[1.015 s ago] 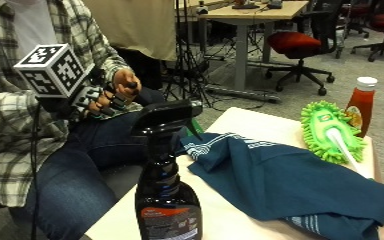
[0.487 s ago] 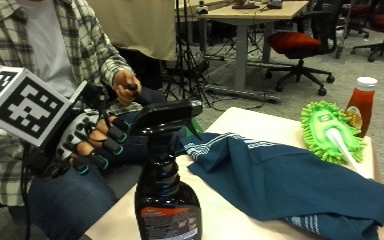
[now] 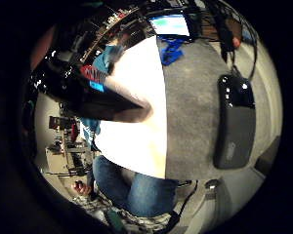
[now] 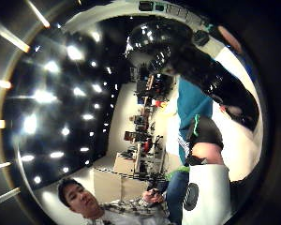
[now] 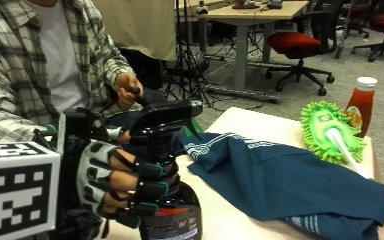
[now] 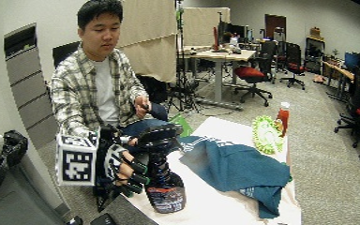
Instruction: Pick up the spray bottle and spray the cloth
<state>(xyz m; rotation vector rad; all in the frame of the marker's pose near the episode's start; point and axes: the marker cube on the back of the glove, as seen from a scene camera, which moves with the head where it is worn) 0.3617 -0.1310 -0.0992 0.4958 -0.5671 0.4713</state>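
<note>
— Grip first: what has the right hand (image 5: 115,185) got?

— Its gloved fingers (image 5: 142,189) are curled against the neck of the bottle (image 5: 169,200), just under the black spray head (image 5: 164,117). Whether they wrap fully round it, the outside view doesn't settle, but they are clearly bent onto it.

— And where does the bottle stand?

— Upright on the near corner of the table (image 5: 245,122), dark, with a red and black label low on it. In the palm views its glossy black body fills a good part of the picture, so it is close to the palm.

— Cloth?

— The teal cloth (image 5: 285,182) lies rumpled across the table, just beside the bottle, with white stripes at its edges.

— Anything beyond that?

— A green duster (image 5: 328,132) lies at the far side of the table, and a ketchup bottle (image 5: 360,102) stands upright next to it. The person's bare hand (image 5: 127,90) rests over their lap, away from the table.
</note>
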